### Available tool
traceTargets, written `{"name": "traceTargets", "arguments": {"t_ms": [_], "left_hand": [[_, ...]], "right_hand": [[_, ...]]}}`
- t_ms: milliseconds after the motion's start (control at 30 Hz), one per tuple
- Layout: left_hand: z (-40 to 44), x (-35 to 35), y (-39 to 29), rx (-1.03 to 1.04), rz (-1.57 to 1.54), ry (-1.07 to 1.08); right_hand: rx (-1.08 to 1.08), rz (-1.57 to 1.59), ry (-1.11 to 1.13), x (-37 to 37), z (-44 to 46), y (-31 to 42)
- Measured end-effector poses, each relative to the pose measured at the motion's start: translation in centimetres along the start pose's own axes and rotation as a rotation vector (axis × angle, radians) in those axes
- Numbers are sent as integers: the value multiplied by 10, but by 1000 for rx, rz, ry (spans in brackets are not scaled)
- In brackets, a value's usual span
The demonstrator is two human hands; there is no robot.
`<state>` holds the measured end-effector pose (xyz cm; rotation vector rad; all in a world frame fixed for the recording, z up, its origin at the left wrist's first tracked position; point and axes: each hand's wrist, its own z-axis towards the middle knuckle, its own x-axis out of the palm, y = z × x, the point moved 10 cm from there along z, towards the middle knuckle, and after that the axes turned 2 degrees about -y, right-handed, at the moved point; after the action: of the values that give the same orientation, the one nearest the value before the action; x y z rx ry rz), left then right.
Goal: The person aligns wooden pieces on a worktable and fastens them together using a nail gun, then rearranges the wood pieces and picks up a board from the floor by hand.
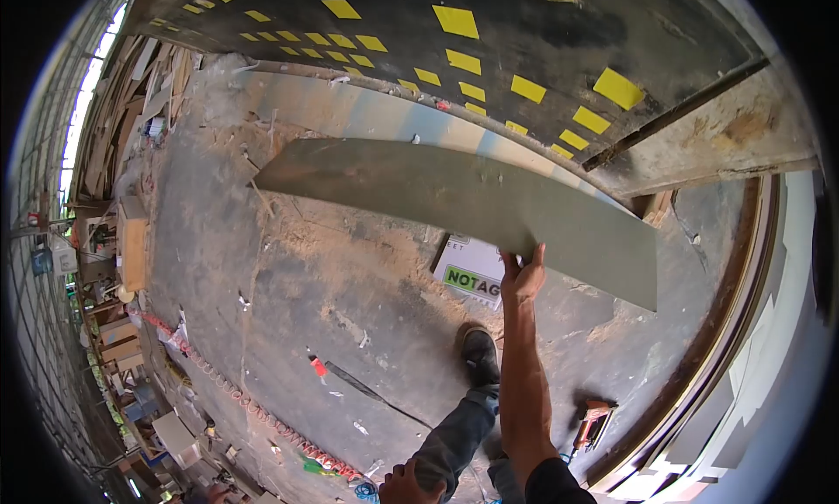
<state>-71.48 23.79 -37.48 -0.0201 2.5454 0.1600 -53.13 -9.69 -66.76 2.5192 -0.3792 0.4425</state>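
Note:
My right hand (pixel 524 278) grips the near edge of a long grey-green board (pixel 454 198), thumb and fingers on either side of that edge. The board slants across the floor, in front of the black surface with yellow patches. Beneath its near edge, a white printed sheet or box (pixel 472 272) with green and black lettering is partly covered. My left hand (pixel 404 485) rests by my knee at the bottom edge, partly cut off, with no object visible in it.
A red nail gun (pixel 594 424) lies to the right of my leg. On the left floor runs a coiled red air hose (pixel 236 395); a dark strap with a red end (pixel 350 380) lies nearer. Wood offcuts (pixel 131 119) are stacked far left. A yellow-patched black panel (pixel 402 45) spans the top.

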Motion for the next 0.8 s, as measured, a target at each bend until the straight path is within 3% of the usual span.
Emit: {"name": "traceTargets", "arguments": {"t_ms": [67, 333, 367, 433, 500, 533, 600, 700, 733, 800], "left_hand": [[3, 12, 5, 47, 42, 46], [13, -11, -15, 23, 6, 82], [13, -12, -16, 14, -11, 91], [11, 5, -6, 34, 19, 74], [14, 5, -2, 52, 53, 44], [16, 3, -1, 28, 53, 60], [18, 0, -6, 16, 45, 86], [19, -9, -9, 32, 20, 47], [19, -9, -8, 35, 24, 53], [22, -7, -6, 1, 21, 102]], "right_hand": [[-77, 89, 129, 47, 9, 21], [-133, 12, 190, 188, 43, 57], [-280, -73, 239, 194, 66, 61], [-706, -556, 321, 208, 139, 69], [-61, -134, 383, 244, 99, 79], [-101, -332, 467, 260, 96, 90], [-123, -424, 601, 263, 97, 101], [-142, -613, 593, 219, 116, 95], [-167, -786, 465, 197, 119, 95], [-90, -696, 344, 159, 128, 93]]}}
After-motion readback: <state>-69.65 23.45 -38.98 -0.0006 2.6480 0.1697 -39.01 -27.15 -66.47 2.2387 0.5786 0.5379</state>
